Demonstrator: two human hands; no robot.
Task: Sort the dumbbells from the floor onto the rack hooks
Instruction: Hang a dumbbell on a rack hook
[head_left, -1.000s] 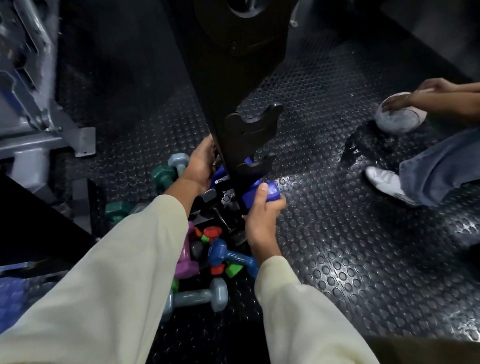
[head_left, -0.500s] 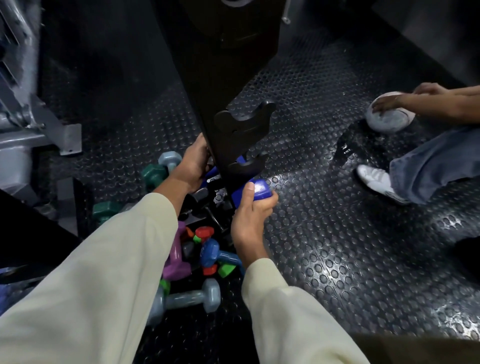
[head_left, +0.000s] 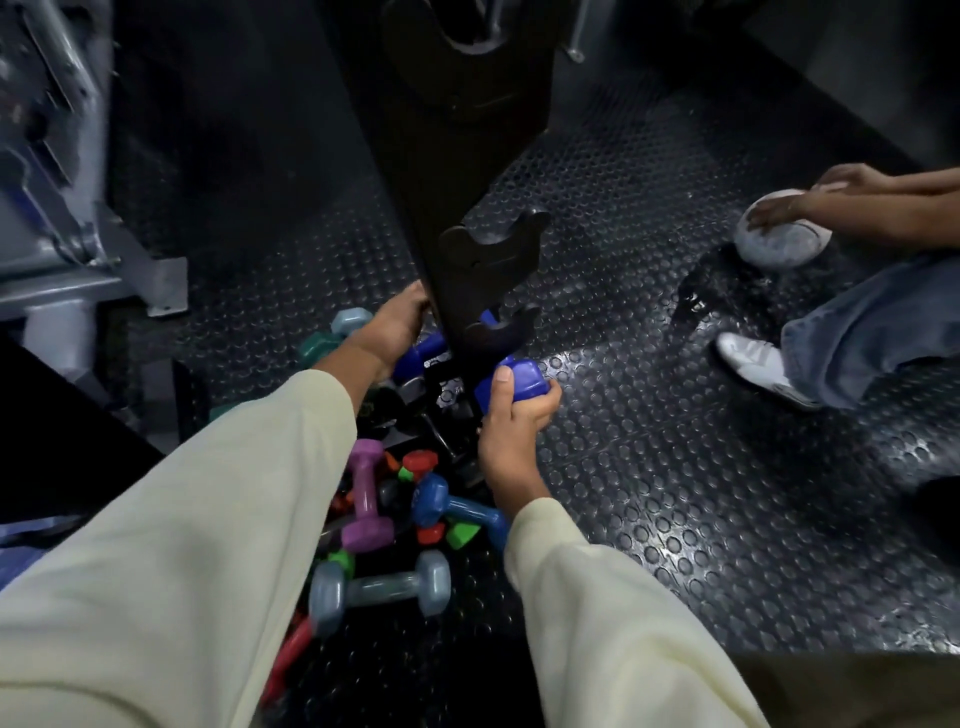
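The single head view looks steeply down from above the person's own sleeves, facing forward along the studded floor (head_left: 675, 467). The black rack post (head_left: 441, 156) rises close before the lens; the dumbbell pile (head_left: 384, 519) lies directly beneath.

I think this is a gym. The floor (head_left: 675, 519) is black rubber with little round bumps all over, like the mats in a weight room. I can see a pile of small dumbbells (head_left: 379, 582) in many colors lying on it: purple, blue, gray, red and green. A tall black rack (head_left: 467, 171) with hooks stands in the middle. On the left I see a gray metal machine frame (head_left: 57, 208). On the right, another person touches a white ball (head_left: 784, 236).
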